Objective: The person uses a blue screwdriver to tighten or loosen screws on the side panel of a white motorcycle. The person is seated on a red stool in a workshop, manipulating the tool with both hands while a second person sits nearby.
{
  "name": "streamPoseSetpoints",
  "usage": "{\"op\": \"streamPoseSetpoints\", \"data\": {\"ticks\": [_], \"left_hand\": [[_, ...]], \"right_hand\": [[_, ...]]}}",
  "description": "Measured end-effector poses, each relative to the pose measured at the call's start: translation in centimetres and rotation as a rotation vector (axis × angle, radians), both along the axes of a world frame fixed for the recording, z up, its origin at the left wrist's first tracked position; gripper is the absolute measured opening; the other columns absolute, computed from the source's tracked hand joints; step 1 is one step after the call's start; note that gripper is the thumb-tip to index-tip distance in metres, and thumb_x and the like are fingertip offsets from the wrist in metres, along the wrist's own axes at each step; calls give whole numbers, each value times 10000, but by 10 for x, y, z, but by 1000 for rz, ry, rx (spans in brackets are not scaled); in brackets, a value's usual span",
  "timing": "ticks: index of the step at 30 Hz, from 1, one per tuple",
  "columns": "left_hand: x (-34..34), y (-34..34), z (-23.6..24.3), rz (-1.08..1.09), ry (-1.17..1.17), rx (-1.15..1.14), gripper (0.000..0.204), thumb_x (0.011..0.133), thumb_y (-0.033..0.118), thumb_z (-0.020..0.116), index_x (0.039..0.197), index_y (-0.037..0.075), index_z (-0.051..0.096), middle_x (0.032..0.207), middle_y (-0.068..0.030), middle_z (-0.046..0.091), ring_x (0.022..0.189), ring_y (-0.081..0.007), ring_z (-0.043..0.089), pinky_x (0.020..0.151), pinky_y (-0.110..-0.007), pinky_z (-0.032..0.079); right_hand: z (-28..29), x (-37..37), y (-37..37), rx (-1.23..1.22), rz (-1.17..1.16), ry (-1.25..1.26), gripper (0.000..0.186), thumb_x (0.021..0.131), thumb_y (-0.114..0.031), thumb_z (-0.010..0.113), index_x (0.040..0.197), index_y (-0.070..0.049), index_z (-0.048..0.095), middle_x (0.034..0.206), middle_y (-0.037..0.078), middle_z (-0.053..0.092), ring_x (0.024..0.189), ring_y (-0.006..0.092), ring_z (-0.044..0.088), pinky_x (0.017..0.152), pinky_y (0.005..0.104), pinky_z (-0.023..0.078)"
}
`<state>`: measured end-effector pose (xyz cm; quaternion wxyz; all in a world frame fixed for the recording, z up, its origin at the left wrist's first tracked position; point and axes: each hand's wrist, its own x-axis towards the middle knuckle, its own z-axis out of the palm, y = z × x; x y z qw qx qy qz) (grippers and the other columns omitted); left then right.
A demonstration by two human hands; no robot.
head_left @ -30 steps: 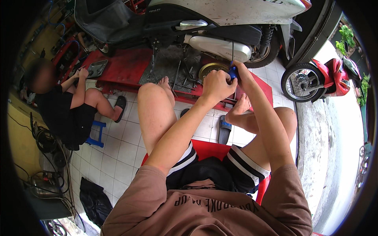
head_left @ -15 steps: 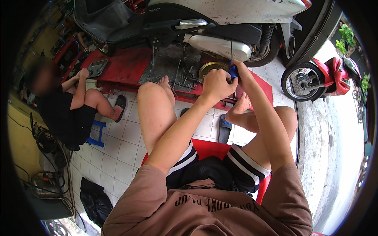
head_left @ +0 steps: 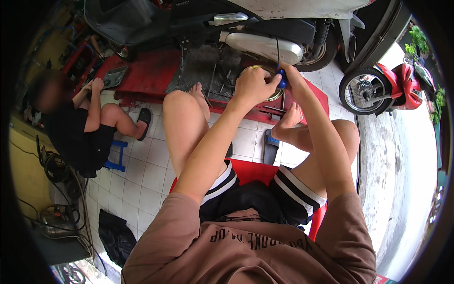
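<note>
My left hand (head_left: pixel 255 84) is closed over the near left part of a round gold-coloured metal piece (head_left: pixel 273 97), its thumb reaching toward a blue handle; what its curled fingers hold is hidden. My right hand (head_left: pixel 291 77) is closed round that blue handle (head_left: pixel 282 80), from which a thin dark shaft (head_left: pixel 278 51) rises in front of the scooter's silver side cover (head_left: pixel 260 47). Both hands are at the right part of a red work platform (head_left: pixel 317 106), where long metal tools (head_left: pixel 217 80) lie partly hidden behind my left leg.
A person (head_left: pixel 71 118) in black sits on a blue stool (head_left: pixel 116 158) at left, near a grey tray (head_left: pixel 113 76). Cables (head_left: pixel 52 161) and black cloth (head_left: pixel 113 232) lie lower left. A red motorbike (head_left: pixel 402 85) stands right, by a doorway. Grey sandals (head_left: pixel 270 146) are on the tiles below.
The view has shifted, so the scene sits higher. My left hand has moved a little leftward, apart from the blue handle, uncovering more of the gold piece's rim.
</note>
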<state>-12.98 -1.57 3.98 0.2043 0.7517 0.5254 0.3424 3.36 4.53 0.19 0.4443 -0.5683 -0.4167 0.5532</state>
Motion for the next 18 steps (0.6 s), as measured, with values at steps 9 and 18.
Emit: {"op": "streamPoseSetpoints", "data": {"ticks": [9, 18], "left_hand": [[-5, -8, -2, -72, 50, 51, 402, 737, 435, 700, 711, 35, 660, 620, -119, 639, 613, -281, 647, 596, -365, 506], [3, -3, -19, -48, 133, 81, 326, 722, 358, 715, 708, 40, 643, 639, -125, 643, 645, -289, 653, 624, -388, 515]], "right_hand": [[0, -5, 2, 38, 52, -100, 232, 821, -267, 538, 912, -66, 609, 819, 34, 545, 686, 139, 529, 588, 291, 439], [-10, -4, 8, 24, 47, -133, 246, 813, -271, 545, 851, -41, 626, 754, 53, 549, 647, 147, 522, 563, 307, 417]]}}
